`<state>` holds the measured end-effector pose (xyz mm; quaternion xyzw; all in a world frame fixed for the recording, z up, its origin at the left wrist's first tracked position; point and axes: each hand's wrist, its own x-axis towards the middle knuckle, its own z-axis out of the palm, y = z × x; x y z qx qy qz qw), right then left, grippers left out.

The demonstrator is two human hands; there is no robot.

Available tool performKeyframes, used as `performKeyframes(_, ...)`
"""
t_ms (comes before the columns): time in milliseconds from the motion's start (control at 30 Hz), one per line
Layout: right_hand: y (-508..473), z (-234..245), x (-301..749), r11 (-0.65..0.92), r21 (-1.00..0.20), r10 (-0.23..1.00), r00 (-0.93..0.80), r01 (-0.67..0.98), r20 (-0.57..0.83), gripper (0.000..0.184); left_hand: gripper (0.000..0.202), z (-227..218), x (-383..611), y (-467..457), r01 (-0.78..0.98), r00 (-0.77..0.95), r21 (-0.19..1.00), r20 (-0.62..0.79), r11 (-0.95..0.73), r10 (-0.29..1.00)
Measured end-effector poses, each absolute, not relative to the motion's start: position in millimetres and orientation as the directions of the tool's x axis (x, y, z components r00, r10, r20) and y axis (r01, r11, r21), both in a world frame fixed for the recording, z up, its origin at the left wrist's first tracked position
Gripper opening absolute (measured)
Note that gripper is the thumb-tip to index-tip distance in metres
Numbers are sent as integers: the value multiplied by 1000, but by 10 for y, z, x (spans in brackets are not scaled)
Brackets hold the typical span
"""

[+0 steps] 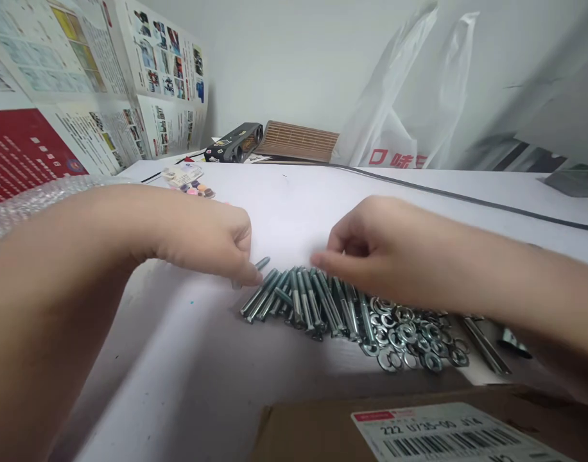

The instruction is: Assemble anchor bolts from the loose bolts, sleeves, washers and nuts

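My left hand (221,240) is closed with its thumb pressed down over a bolt (262,263), whose threaded end pokes out beyond the thumb. Just below it begins a row of silvery bolts (301,298), lying side by side at a slant on the white table. Over the far ends of that row hovers my right hand (359,240), slightly blurred, fingers curled in toward the thumb. Whatever those fingers hold, if anything, is hidden. A heap of metal washers (414,337), flat and spring-like rings, lies right of the bolts, partly covered by the right forearm.
A cardboard box (303,430) with a barcode label stands at the near edge. Metal rods (486,346) lie right of the washers. Behind are a dark cable (419,185), a white plastic bag (385,128) and a bamboo mat (298,141). Bubble wrap (29,199) is at left.
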<state>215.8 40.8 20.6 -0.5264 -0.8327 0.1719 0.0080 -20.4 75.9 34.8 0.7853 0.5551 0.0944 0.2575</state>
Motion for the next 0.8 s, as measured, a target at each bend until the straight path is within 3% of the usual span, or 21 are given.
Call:
performKeyframes(100, 216, 128, 1935, 365, -343, 858, -455, 866, -238, 42, 36, 321, -109, 662, 882, 352, 413, -253, -229, 901)
performKeyframes(167, 176, 92, 1866, 345, -372, 838, -461, 862, -291, 40, 34, 298, -32, 627, 945, 300, 259, -433, -202, 850)
performKeyframes(233, 192, 65, 1847, 330, -389, 826, -463, 860, -321, 39, 35, 294, 22, 628, 976, 186, 30, -631, -216, 753)
performKeyframes(300, 233, 42, 1851, 308, -394, 818, -452, 866, -356, 38, 41, 307, 41, 646, 970, 160, -31, -665, -241, 730)
performKeyframes(400, 285, 25, 1870, 280, -397, 799, -441, 874, -408, 38, 41, 338, 39, 661, 969, 175, -18, -652, -246, 737)
performKeyframes(600, 366, 193, 2037, 311, -352, 872, -412, 883, -263, 51, 39, 312, 145, 626, 950, 311, 191, -616, -246, 724)
performKeyframes(800, 552, 419, 2372, 169, -182, 966, -199, 969, -167, 60, 51, 180, 212, 638, 960, 280, 184, -575, -212, 768)
